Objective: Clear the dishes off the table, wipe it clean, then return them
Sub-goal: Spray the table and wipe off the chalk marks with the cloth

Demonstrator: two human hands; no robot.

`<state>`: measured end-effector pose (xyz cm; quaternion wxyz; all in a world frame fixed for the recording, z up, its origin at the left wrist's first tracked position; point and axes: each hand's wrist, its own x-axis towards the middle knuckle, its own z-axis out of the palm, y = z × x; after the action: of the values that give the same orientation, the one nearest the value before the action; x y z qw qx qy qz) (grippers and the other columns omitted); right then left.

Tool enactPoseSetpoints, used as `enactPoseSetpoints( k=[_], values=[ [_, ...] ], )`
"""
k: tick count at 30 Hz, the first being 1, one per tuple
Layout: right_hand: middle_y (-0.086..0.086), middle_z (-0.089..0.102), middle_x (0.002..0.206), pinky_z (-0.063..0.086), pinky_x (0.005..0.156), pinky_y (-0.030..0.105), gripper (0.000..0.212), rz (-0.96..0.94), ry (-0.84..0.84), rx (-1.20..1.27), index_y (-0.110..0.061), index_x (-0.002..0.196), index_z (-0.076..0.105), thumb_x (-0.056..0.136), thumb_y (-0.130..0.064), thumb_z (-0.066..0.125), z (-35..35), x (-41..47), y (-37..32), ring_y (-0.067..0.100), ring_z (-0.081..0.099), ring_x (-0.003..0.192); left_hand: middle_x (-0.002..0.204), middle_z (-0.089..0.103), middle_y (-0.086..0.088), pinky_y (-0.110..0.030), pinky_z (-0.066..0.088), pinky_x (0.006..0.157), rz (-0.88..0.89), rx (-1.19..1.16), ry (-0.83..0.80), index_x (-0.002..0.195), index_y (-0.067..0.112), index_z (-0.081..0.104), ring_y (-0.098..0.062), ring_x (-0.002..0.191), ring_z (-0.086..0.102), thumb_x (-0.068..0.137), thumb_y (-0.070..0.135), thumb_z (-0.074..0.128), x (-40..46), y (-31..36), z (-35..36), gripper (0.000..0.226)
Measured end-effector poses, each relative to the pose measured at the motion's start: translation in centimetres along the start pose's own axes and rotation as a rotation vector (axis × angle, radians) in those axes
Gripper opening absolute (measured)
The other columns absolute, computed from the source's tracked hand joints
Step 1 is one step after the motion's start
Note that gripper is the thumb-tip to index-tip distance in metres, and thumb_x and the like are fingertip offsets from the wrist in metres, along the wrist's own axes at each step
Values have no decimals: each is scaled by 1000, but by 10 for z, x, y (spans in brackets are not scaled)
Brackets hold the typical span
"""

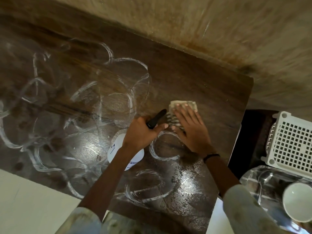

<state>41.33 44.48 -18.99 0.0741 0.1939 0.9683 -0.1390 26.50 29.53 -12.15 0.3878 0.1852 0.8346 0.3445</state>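
We had the right hand (190,130) flat on the folded cloth (183,107), fingers straight and spread, pressing it down on the dark wooden worktop (194,78). That grip was wide and held nothing; it only pressed. The left hand (143,130) had its grip curled round a spray bottle (125,152), whose black trigger head (156,118) poked out toward the cloth and whose white labelled body showed below the wrist.

The cloth lay under and just beyond the right fingertips, near the worktop's far right corner, so the right hand was the nearer one; the left sat just beside it. The unwiped ground lay the other way: white ring marks (162,149) curled right at the heel of the right hand, and many more smears ran off to our left and toward us. We judged the wiping well short of done, the next stroke needing to drag the cloth back and leftward across those rings.

The dishes were off the worktop: a white bowl (298,201) sat on a shiny tray (253,179) low at our right, beside a white perforated basket (293,142).
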Motion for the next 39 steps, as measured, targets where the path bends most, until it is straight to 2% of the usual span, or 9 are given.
enactPoseSetpoints(
  k=[4, 8, 15, 17, 22, 25, 31, 35, 39],
  values=[
    [-1, 19, 159, 10, 120, 43, 62, 223, 74, 35, -23, 152, 21, 98, -53, 24, -11, 18, 27, 20, 10, 148, 67, 66, -7, -34, 51, 67, -1, -36, 16, 76, 14, 65, -20, 67, 65, 71, 49, 76, -3, -6, -1, 37],
    [2, 17, 160, 5, 119, 46, 65, 396, 130, 82, -22, 152, 18, 96, -54, 19, -8, 64, -2, 25, 7, 149, 69, 67, -7, -30, 49, 66, 0, -65, 35, 77, 11, 66, -21, 69, 65, 72, 45, 76, -6, -7, -3, 36],
    [1, 14, 160, 6, 121, 44, 61, 36, 18, 54, -23, 152, 17, 98, -49, 23, 6, 23, -45, 23, 5, 149, 57, 57, 6, -22, 38, 56, 52, -1, 24, 64, 30, 56, -13, 56, 57, 71, 46, 77, -11, -13, -2, 28],
    [0, 15, 160, 12, 120, 45, 61, 26, 9, 19, -23, 153, 17, 100, -52, 26, 10, -4, -30, 20, 5, 149, 59, 59, 1, -24, 40, 57, 62, 6, 15, 67, 24, 60, -18, 59, 59, 71, 47, 76, -12, -16, -3, 28],
    [0, 22, 159, 17, 119, 46, 60, 328, 128, 79, -23, 151, 24, 98, -50, 29, -1, -14, 9, 22, 12, 148, 62, 62, -4, -26, 43, 59, 45, -14, -11, 74, 14, 65, -18, 60, 59, 72, 48, 76, -20, -24, -3, 35],
    [1, 18, 160, 8, 119, 45, 65, 518, 156, 131, -21, 151, 21, 95, -53, 21, -1, 11, -13, 23, 9, 148, 66, 66, -8, -35, 49, 62, 27, -4, -48, 76, 13, 66, -21, 64, 63, 72, 47, 76, -31, -30, 3, 36],
    [-3, 11, 161, 1, 120, 39, 63, 141, -2, 61, -25, 153, 12, 97, -54, 21, -3, -9, 1, 18, 0, 149, 68, 67, -5, -38, 57, 69, -18, 73, -161, 78, 14, 65, -20, 68, 66, 69, 49, 77, -63, -36, 27, 39],
    [-4, 10, 161, -1, 119, 36, 64, 142, -16, 71, -26, 153, 12, 96, -56, 20, -6, -25, 16, 14, -2, 148, 67, 65, -4, -35, 57, 67, 18, 217, -181, 75, 9, 65, -20, 66, 66, 66, 59, 74, -82, -40, 43, 52],
    [-4, 9, 161, 0, 119, 37, 66, 116, -50, 57, -24, 153, 12, 96, -56, 17, -8, -28, 21, 16, -2, 149, 68, 60, -5, -36, 56, 67, 6, 254, -143, 71, 14, 56, -24, 70, 66, 68, 58, 73, -96, -45, 49, 48]
  ],
)
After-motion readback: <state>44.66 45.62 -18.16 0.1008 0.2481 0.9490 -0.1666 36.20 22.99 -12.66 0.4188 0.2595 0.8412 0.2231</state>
